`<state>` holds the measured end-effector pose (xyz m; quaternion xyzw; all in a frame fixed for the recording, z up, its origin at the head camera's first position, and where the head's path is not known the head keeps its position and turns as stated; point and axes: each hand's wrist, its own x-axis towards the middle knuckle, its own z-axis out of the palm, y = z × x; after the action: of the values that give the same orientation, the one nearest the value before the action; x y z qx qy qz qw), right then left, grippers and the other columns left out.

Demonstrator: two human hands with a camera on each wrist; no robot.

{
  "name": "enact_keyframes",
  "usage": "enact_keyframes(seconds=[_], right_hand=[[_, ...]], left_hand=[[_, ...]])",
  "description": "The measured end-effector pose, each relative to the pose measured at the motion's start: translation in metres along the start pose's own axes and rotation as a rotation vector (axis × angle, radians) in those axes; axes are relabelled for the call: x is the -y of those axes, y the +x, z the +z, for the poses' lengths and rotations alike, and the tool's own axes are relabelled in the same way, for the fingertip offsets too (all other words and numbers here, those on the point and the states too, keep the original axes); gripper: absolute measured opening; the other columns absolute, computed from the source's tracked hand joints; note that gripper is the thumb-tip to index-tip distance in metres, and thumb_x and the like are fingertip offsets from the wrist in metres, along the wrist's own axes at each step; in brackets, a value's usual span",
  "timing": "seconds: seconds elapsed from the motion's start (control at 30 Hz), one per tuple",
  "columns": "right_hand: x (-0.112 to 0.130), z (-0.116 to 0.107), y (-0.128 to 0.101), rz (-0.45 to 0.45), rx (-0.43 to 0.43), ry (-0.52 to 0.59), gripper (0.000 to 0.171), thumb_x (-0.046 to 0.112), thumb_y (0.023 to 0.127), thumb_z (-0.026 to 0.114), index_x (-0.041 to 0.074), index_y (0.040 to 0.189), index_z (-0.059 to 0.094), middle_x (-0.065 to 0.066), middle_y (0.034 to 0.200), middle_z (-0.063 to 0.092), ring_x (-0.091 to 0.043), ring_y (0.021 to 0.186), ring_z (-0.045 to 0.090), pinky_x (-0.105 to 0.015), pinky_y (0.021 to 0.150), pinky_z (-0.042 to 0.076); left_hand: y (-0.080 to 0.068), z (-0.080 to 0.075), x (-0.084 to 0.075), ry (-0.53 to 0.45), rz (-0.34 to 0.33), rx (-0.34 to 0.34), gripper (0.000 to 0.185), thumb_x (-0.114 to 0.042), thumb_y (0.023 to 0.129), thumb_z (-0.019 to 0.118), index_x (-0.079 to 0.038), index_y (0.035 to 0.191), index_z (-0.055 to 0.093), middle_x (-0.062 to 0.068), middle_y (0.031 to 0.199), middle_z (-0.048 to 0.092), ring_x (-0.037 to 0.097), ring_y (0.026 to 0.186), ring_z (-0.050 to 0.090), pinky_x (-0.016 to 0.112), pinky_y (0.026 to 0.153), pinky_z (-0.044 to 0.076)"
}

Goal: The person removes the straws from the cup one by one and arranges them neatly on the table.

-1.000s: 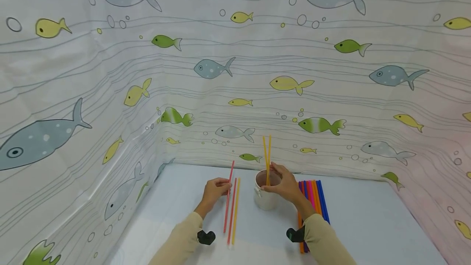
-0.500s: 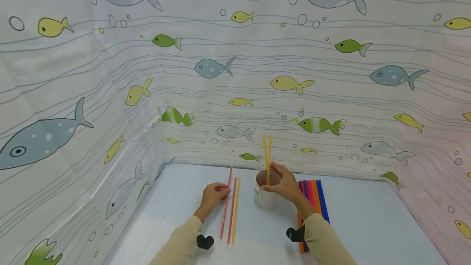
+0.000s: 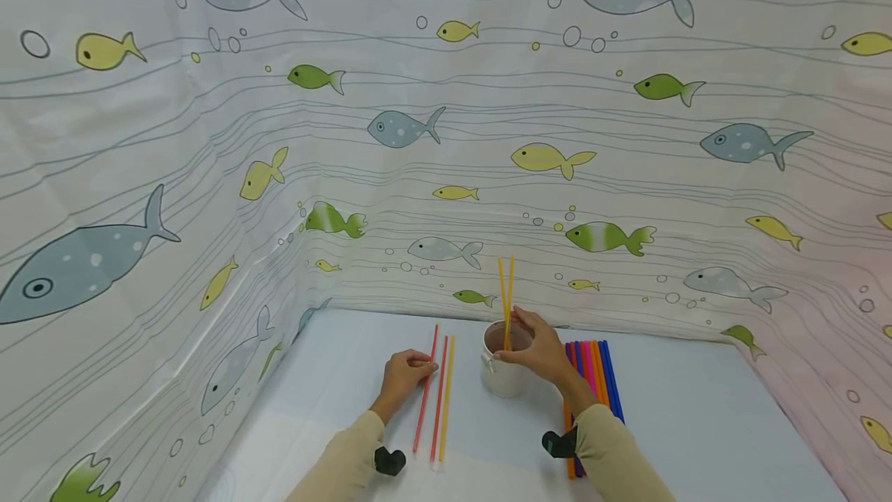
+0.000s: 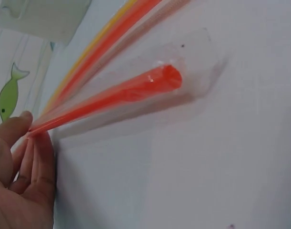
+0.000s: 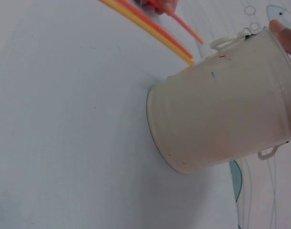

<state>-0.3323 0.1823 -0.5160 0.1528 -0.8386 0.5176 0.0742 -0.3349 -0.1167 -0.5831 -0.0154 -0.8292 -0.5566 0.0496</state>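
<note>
My left hand (image 3: pixel 402 382) pinches a red drinking straw (image 3: pixel 421 417) between thumb and fingertips. In the left wrist view this straw (image 4: pixel 131 93) has a clear wrapper round it, and its near end is tilted off the table. Another red straw (image 3: pixel 438 417) and a yellow straw (image 3: pixel 447 417) lie side by side just right of it. My right hand (image 3: pixel 542 353) grips the rim of a small white pail (image 3: pixel 503 379), which stands upright with little side handles. Two yellow straws (image 3: pixel 511 285) lean crossed inside the pail; their lower ends are hidden.
Right of the pail, partly under my right forearm, lies a row of thicker coloured sticks (image 3: pixel 606 378) in orange, purple, pink and blue. A fish-printed curtain (image 3: pixel 446 115) encloses the white table (image 3: pixel 704 424) at the back and sides.
My left hand has lowered the red straw slightly and drawn it a little left and towards me. The right hand and pail have stayed in place.
</note>
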Motion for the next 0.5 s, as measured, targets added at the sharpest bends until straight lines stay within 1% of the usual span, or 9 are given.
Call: enact_keyframes(seconds=[0.13,0.17,0.27,0.37,0.43,0.5], right_hand=[[0.0009,0.0003,0.0003,-0.012,-0.006,0.009,0.098,0.028,0.066,0.092,0.004,0.146,0.042,-0.007,0.133,0.055,-0.028,0.125,0.050,-0.051,0.109,0.036],[0.0008,0.0004,0.0004,-0.015,-0.010,0.011,0.098,0.027,0.066,0.092,0.003,0.146,0.042,-0.008,0.133,0.055,-0.028,0.125,0.050,-0.051,0.108,0.037],[0.0000,0.0006,0.0008,-0.019,-0.016,0.008,0.098,0.027,0.065,0.093,0.001,0.146,0.042,-0.007,0.132,0.056,-0.027,0.124,0.051,-0.052,0.108,0.037],[-0.0005,0.0008,0.0011,-0.009,-0.016,0.005,0.097,0.026,0.066,0.093,0.002,0.146,0.042,-0.007,0.132,0.055,-0.027,0.124,0.051,-0.051,0.108,0.037],[-0.0005,0.0008,0.0012,0.000,-0.012,0.006,0.097,0.025,0.066,0.093,0.003,0.146,0.042,-0.006,0.132,0.055,-0.026,0.125,0.051,-0.050,0.109,0.036],[-0.0001,0.0007,0.0010,0.004,-0.006,0.004,0.097,0.026,0.066,0.092,0.003,0.146,0.042,-0.006,0.132,0.055,-0.027,0.126,0.050,-0.051,0.109,0.036]], left_hand=[[-0.0009,0.0012,0.0002,0.003,-0.003,-0.011,0.022,-0.014,0.080,0.081,0.001,0.093,0.072,0.005,0.076,0.070,0.012,0.064,0.064,0.023,0.057,0.053],[-0.0012,0.0014,0.0007,0.000,0.007,-0.009,0.022,-0.013,0.080,0.081,0.002,0.093,0.072,0.006,0.076,0.070,0.012,0.064,0.064,0.023,0.057,0.053],[-0.0026,0.0023,0.0006,0.001,0.021,-0.017,0.022,-0.012,0.080,0.082,0.002,0.093,0.072,0.007,0.077,0.071,0.012,0.064,0.065,0.022,0.056,0.054],[-0.0031,0.0032,0.0011,0.010,0.031,-0.026,0.022,-0.012,0.080,0.081,0.002,0.094,0.072,0.007,0.078,0.072,0.012,0.064,0.066,0.021,0.057,0.054],[-0.0030,0.0036,0.0014,0.016,0.013,-0.035,0.022,-0.014,0.080,0.082,0.001,0.093,0.072,0.005,0.078,0.072,0.011,0.065,0.065,0.020,0.058,0.054],[-0.0032,0.0036,0.0017,0.019,0.011,-0.038,0.022,-0.015,0.080,0.081,0.001,0.093,0.072,0.005,0.078,0.071,0.012,0.065,0.066,0.022,0.058,0.055]])
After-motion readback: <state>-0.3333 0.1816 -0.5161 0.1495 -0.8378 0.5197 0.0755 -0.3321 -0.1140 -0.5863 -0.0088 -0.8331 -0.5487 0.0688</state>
